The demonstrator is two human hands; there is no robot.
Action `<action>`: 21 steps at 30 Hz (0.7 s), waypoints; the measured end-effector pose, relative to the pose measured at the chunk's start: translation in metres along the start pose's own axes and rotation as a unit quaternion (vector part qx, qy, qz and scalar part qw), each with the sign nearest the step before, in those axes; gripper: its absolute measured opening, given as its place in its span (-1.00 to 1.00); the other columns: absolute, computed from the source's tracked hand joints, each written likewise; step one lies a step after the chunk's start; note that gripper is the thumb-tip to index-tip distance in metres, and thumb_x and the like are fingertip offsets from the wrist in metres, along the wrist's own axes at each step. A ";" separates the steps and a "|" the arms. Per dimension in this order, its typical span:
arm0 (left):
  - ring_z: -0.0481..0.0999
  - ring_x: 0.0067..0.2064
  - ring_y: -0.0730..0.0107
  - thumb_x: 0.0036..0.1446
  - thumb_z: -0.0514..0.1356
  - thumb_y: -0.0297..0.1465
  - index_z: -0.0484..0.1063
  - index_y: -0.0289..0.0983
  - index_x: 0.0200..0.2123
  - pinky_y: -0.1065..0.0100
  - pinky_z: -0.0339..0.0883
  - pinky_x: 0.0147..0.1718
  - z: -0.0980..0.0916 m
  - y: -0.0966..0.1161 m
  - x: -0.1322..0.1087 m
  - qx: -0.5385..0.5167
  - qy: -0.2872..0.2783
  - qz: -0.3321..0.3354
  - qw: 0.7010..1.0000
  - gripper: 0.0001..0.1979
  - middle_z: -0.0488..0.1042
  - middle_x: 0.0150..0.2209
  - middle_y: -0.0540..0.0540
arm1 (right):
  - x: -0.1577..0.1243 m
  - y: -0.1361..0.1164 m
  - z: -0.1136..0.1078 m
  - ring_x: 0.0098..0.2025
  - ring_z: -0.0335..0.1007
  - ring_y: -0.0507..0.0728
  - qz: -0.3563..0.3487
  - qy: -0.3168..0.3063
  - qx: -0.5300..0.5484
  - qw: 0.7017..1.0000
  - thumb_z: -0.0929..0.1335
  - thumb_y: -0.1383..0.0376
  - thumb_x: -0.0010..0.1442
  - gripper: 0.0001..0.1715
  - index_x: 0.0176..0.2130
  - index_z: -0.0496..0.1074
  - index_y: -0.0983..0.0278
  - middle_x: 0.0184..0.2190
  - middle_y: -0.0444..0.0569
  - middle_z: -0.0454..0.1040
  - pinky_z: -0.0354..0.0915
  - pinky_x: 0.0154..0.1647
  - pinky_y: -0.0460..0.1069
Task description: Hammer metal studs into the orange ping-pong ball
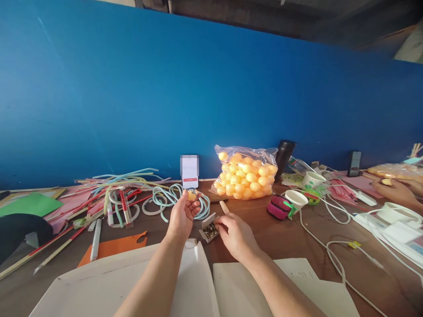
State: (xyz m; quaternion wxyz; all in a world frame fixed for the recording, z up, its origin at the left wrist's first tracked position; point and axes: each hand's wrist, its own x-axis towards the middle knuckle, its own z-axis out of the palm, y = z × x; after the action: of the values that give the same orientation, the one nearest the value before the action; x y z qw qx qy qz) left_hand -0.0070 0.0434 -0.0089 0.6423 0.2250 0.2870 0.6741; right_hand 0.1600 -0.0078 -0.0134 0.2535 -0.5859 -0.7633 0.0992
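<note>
An orange ping-pong ball (192, 194) with shiny metal bits on its surface rests in my left hand (184, 212), the thumb and fingers closed about it. Below and to the right is a small open cardboard box (209, 231) full of shiny metal pieces that look like thumbtacks. My right hand (235, 233) is at the box's right edge, its fingertips pinched together; whatever they grip is too small or hidden. A pale wooden stick (224, 207) lies just beyond that hand. Behind my left hand are coiled pale-blue tubes (172, 198).
A clear bag of orange balls (246, 174) stands by the blue partition (198, 88), beside a black bottle (284, 159). A phone (190, 171) leans there too. Rightward are a paper cup (296, 199), cables and a co-worker's hand (393, 190). White cardboard (132, 286) lies in front.
</note>
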 end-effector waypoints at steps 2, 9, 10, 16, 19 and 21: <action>0.45 -0.47 0.52 0.18 0.16 -0.26 0.47 -0.40 -0.21 0.50 0.40 -0.54 0.001 0.001 -0.001 0.004 0.002 -0.002 1.000 -0.71 0.55 -0.27 -0.22 | 0.000 0.001 0.001 -0.18 0.47 0.11 0.002 0.000 0.002 1.000 0.33 0.35 0.23 -0.84 -0.27 0.52 0.14 -0.27 -0.11 0.53 0.25 -0.22 -0.08; 0.44 -0.47 0.53 0.17 0.17 -0.26 0.47 -0.40 -0.20 0.50 0.40 -0.53 0.003 0.000 -0.002 0.013 0.004 -0.007 1.000 -0.71 0.55 -0.25 -0.23 | 0.005 0.004 0.008 -0.21 0.48 0.13 0.020 -0.007 -0.012 1.000 0.37 0.30 0.19 -0.90 -0.28 0.52 0.13 -0.26 -0.11 0.53 0.22 -0.30 -0.06; 0.44 -0.47 0.53 0.17 0.17 -0.26 0.47 -0.40 -0.19 0.50 0.40 -0.53 0.003 0.000 -0.002 0.014 0.003 -0.007 1.000 -0.70 0.55 -0.25 -0.24 | 0.006 0.004 0.009 -0.21 0.48 0.14 0.022 -0.009 -0.016 1.000 0.37 0.30 0.19 -0.90 -0.28 0.52 0.13 -0.26 -0.11 0.53 0.21 -0.31 -0.06; 0.45 -0.47 0.53 0.16 0.18 -0.26 0.47 -0.40 -0.22 0.51 0.40 -0.54 0.003 -0.001 -0.002 0.014 0.005 -0.007 1.000 -0.71 0.55 -0.26 -0.23 | 0.010 0.004 0.013 -0.21 0.47 0.16 0.026 -0.017 -0.038 0.999 0.32 0.32 0.22 -0.88 -0.31 0.48 0.18 -0.22 -0.05 0.51 0.17 -0.35 -0.05; 0.44 -0.48 0.53 0.16 0.18 -0.26 0.46 -0.41 -0.21 0.51 0.40 -0.55 0.004 -0.001 -0.002 0.012 0.005 -0.010 1.000 -0.71 0.55 -0.27 -0.23 | 0.010 0.003 0.014 -0.22 0.47 0.16 0.032 -0.018 -0.045 0.998 0.30 0.34 0.24 -0.87 -0.31 0.45 0.22 -0.20 -0.01 0.50 0.16 -0.35 -0.04; 0.44 -0.48 0.53 0.17 0.17 -0.27 0.46 -0.41 -0.21 0.51 0.40 -0.56 0.005 -0.001 -0.003 0.010 0.004 -0.011 1.000 -0.71 0.55 -0.28 -0.23 | 0.010 0.002 0.014 -0.23 0.47 0.16 0.037 -0.017 -0.046 0.998 0.29 0.35 0.24 -0.87 -0.30 0.44 0.23 -0.19 0.00 0.49 0.16 -0.36 -0.04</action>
State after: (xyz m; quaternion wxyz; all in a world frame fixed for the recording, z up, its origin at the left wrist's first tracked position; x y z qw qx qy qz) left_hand -0.0034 0.0413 -0.0058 0.6466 0.2251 0.2988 0.6648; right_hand 0.1531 0.0043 -0.0238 0.2094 -0.6232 -0.7489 0.0835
